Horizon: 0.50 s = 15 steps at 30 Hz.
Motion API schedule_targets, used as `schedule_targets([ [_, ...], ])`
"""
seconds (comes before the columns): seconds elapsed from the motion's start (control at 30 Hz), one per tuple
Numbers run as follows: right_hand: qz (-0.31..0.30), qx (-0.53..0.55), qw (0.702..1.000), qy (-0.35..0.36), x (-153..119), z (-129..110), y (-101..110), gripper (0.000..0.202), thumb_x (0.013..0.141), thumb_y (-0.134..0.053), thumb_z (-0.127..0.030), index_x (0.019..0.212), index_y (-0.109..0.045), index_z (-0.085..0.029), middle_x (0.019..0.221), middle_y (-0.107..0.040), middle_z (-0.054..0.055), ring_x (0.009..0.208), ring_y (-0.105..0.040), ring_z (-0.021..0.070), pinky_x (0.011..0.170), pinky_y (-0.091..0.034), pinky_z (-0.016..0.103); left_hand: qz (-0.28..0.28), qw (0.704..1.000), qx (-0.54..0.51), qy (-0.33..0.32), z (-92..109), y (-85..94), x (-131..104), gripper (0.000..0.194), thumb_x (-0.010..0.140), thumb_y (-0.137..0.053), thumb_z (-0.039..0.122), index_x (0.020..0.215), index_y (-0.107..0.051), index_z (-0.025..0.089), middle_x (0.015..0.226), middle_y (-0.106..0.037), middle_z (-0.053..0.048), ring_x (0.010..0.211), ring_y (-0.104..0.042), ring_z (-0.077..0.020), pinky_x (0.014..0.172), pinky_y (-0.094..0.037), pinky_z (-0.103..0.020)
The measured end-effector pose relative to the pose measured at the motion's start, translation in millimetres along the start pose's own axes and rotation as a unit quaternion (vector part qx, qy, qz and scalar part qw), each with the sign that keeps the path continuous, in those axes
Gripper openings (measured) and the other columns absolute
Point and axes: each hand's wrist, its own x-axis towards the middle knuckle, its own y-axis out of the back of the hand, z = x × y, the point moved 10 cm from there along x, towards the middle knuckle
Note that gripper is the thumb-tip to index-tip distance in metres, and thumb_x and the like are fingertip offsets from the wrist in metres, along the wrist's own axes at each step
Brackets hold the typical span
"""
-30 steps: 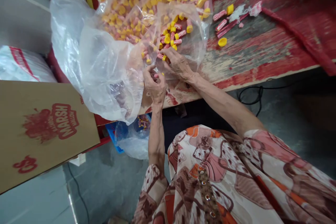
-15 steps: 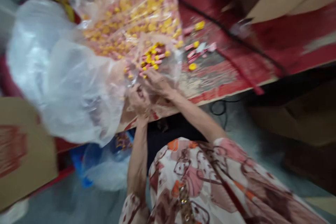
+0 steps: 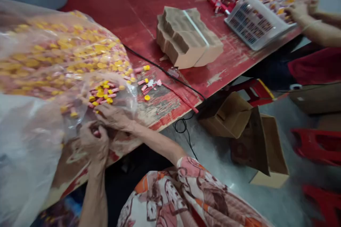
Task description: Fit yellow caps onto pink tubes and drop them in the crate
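Your left hand (image 3: 93, 140) has its fingers curled around a pink piece (image 3: 96, 133); I can't tell whether your right hand's (image 3: 114, 116) fingers pinch anything. Yellow-capped pieces (image 3: 100, 93) cluster just beyond your right fingers, amid clear plastic (image 3: 125, 105). They look light, stiff, perhaps slippery: best held around the middle, one at a time.

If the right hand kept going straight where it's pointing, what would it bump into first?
The right hand would probably bump into the little pink-and-yellow pieces just ahead. Some clear plastic might come first; depth is hard to tell here.
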Motion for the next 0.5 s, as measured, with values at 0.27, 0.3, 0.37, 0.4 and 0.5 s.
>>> schedule_targets([
  [0.27,0.106,0.023,0.990,0.094,-26.7,-5.0,13.8,0.033,0.124,-0.052,-0.028,0.142,-0.078,-0.021,0.145,-0.081,0.019,0.138,-0.076,0.0319,0.121,-0.066,0.047,0.053,0.997,0.042,-0.045,14.8,27.8,-23.0,0.026,0.113,-0.058,0.040,0.123,-0.075,0.022,0.121,-0.083,-0.017,0.112,-0.081,-0.0305,0.107,-0.068,-0.046],
  [0.3,0.117,0.023,0.988,0.102,-27.7,-0.4,11.1,0.032,0.123,-0.052,-0.031,0.137,-0.078,-0.021,0.141,-0.082,0.019,0.134,-0.077,0.0333,0.118,-0.067,0.048,0.015,0.998,0.040,-0.047,12.5,20.6,-24.7,0.024,0.115,-0.061,0.039,0.124,-0.076,0.022,0.119,-0.084,-0.016,0.112,-0.082,-0.0299,0.108,-0.068,-0.045],
  [0.37,0.113,0.023,0.986,0.120,-28.1,6.6,1.1,0.033,0.123,-0.052,-0.037,0.130,-0.079,-0.021,0.133,-0.083,0.020,0.123,-0.079,0.0357,0.109,-0.069,0.052,-0.032,0.999,0.015,-0.036,5.8,12.2,-28.3,0.024,0.119,-0.063,0.039,0.127,-0.077,0.022,0.117,-0.085,-0.015,0.106,-0.083,-0.0285,0.102,-0.070,-0.043],
  [0.4,0.109,0.024,0.985,0.132,-28.6,8.6,-2.8,0.034,0.123,-0.051,-0.040,0.128,-0.079,-0.022,0.130,-0.083,0.020,0.118,-0.080,0.0367,0.103,-0.070,0.053,-0.040,0.999,0.001,-0.029,3.3,11.1,-29.9,0.025,0.121,-0.062,0.041,0.129,-0.077,0.023,0.119,-0.085,-0.016,0.106,-0.083,-0.0278,0.099,-0.070,-0.042],
  [0.5,0.107,0.033,0.983,0.146,-30.4,12.3,-5.6,0.039,0.125,-0.047,-0.046,0.127,-0.080,-0.025,0.127,-0.082,0.020,0.108,-0.080,0.0390,0.093,-0.070,0.056,-0.009,0.999,-0.046,0.007,-3.1,18.8,-33.4,0.037,0.128,-0.054,0.052,0.136,-0.075,0.024,0.127,-0.083,-0.016,0.108,-0.083,-0.0250,0.096,-0.069,-0.038],
])
